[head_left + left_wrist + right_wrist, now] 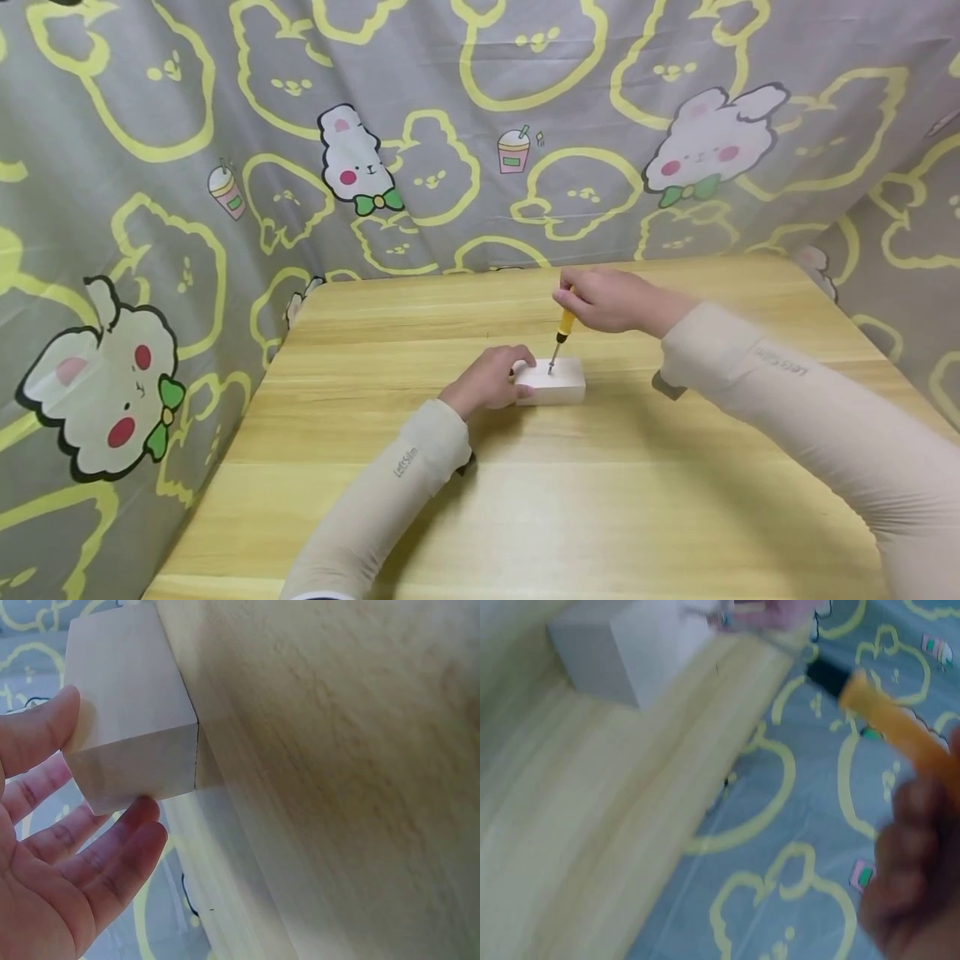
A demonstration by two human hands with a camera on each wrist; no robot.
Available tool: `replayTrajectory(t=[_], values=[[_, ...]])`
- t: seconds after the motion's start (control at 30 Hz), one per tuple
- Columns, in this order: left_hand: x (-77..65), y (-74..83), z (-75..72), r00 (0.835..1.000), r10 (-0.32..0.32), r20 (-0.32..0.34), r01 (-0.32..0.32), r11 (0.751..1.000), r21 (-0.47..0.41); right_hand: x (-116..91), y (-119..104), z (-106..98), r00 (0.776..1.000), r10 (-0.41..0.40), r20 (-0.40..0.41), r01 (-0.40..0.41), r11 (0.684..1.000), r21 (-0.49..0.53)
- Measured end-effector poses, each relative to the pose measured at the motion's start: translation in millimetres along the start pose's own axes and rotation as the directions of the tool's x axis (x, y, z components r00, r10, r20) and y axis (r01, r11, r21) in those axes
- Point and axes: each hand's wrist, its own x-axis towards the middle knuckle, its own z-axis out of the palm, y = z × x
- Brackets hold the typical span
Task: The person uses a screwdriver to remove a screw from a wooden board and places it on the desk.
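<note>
Gripping hand: right hand [603, 298], fingers curled round the yellow handle of a screwdriver [566, 323], raised above the table [360, 417].
Screwdriver: tilted, shaft pointing down at the block's top, with a small metallic piece at its lower end; the right wrist view shows the black collar large but blurs that end.
White block: lying on the table [562, 387], directly under the screwdriver; the left wrist view shows its end face, hidden by the hand from the head camera.
Left hand [491, 379]: grasping the block's left end between thumb and fingers; the left wrist view bares the palm and bent fingers, and leaves out the screwdriver.
Right wrist view: adds the block's opposite end, with blurred fingers beyond the metal piece.
Sleeves: pale, lettered; the lettering reads only from the head view [795, 417].
Patterned fabric [465, 75]: behind the table, with yellow outlines; only the head view shows its full spread.
</note>
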Motion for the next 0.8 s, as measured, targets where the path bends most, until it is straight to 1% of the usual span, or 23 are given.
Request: replayTrajectory(t=[0.07,0.13,0.27,0.4,0.47,0.53,0.67,0.73,0.8], values=[[1.0,0.2,-0.5,1.000,-0.002,0.000,0.002,1.000,-0.001,1.3,-4.1,0.9,0.998,0.055,-0.040,-0.056,0.998,-0.022],[2.2,0.8,-0.8,1.000,-0.002,0.000,0.002,1.000,-0.001,2.9,-6.5,1.4,0.995,0.075,-0.064,-0.077,0.997,-0.030],[4.0,1.7,-1.1,1.000,0.012,-0.003,-0.012,1.000,0.000,2.5,-5.7,-0.3,0.998,0.020,-0.054,-0.021,1.000,-0.011],[2.5,2.1,-1.4,1.000,0.024,-0.006,-0.024,1.000,0.000,-0.8,-2.9,-2.1,0.998,-0.056,0.001,0.056,0.998,0.034],[1.0,1.8,-1.7,1.000,0.019,-0.006,-0.019,1.000,-0.001,-2.2,-2.3,-2.4,0.997,-0.074,0.016,0.073,0.996,0.049],[-0.6,1.1,-1.5,1.000,0.013,-0.009,-0.013,1.000,-0.008,-2.8,-2.2,-2.4,0.997,-0.076,-0.005,0.076,0.996,0.052],[-1.7,0.7,-1.2,1.000,0.009,-0.018,-0.009,1.000,-0.013,-3.9,-1.4,-3.6,0.996,-0.052,-0.078,0.056,0.997,0.051],[-1.0,1.3,-1.0,1.000,0.007,-0.014,-0.008,1.000,-0.013,-4.8,-0.1,-4.8,0.994,-0.065,-0.090,0.069,0.997,0.046],[-0.5,2.1,-0.5,1.000,0.004,-0.007,-0.004,1.000,-0.013,-5.9,2.1,-5.0,0.992,-0.096,-0.087,0.099,0.995,0.030]])
